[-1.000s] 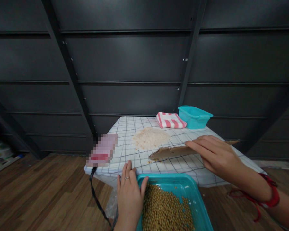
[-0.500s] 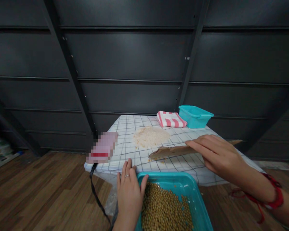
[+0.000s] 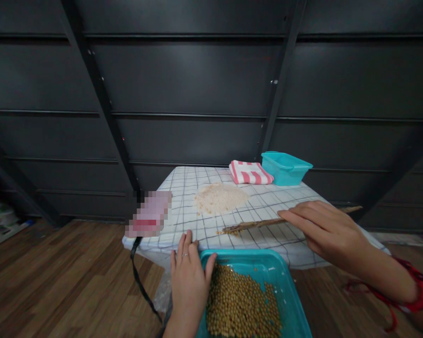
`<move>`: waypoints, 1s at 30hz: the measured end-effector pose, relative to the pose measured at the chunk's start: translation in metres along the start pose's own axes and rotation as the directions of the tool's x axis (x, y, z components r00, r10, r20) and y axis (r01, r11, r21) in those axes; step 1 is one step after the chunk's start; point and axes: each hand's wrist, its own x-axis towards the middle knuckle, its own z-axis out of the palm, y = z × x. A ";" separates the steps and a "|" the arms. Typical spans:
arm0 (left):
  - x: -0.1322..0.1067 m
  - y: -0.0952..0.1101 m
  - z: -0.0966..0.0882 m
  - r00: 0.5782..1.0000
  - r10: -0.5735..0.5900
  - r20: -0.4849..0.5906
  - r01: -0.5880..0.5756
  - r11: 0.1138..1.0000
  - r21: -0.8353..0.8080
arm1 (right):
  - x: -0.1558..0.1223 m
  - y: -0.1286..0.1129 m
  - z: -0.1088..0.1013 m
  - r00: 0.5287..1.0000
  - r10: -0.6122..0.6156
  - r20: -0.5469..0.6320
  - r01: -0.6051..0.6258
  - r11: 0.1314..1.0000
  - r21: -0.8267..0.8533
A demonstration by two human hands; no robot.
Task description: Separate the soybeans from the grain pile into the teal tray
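My right hand (image 3: pixel 327 230) is closed on a strip of cardboard (image 3: pixel 261 224), seen nearly edge-on, held low over the right of the table. A few small yellowish beans (image 3: pixel 232 232) lie along its left end on the checked cloth. My left hand (image 3: pixel 190 277) grips the left rim of a teal tray (image 3: pixel 285 272), thumb over the inner side and fingers outside near the table edge. Inside the tray is a layer of greenish-yellow beans (image 3: pixel 243 303). Beyond the cardboard, a flat pile of pale grains (image 3: pixel 220 198), perhaps rice, lies on the cloth.
A checked white cloth (image 3: pixel 183 183) covers the table. At the back right stand a folded pink-and-white striped cloth (image 3: pixel 250 172) and a teal basket (image 3: pixel 287 169). A blurred pink item (image 3: pixel 150 213) with a black strap lies at the left edge. A dark panelled wall (image 3: pixel 190 80) rises behind.
My right hand has shifted slightly right and nearer to me; the cardboard has tipped from showing its face to nearly edge-on, with beans along its end. My left hand stays on the tray.
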 end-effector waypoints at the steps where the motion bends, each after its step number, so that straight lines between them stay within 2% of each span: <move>1: 0.000 0.000 0.000 1.000 -0.005 0.004 0.005 1.000 0.000 | -0.001 0.000 -0.001 1.000 -0.002 0.000 0.002 1.000 0.005; 8: -0.002 0.001 0.001 0.999 -0.024 0.023 0.024 1.000 0.001 | -0.003 -0.001 -0.003 0.999 0.031 -0.003 -0.031 0.999 0.039; 18: 0.000 0.001 0.000 1.000 -0.019 0.022 0.019 1.000 -0.023 | -0.006 0.003 0.001 1.000 0.002 0.022 -0.002 1.000 -0.015; 30: 0.000 0.002 0.000 1.000 0.013 0.008 -0.013 0.999 0.035 | -0.008 -0.003 0.002 1.000 0.014 0.016 -0.015 1.000 0.018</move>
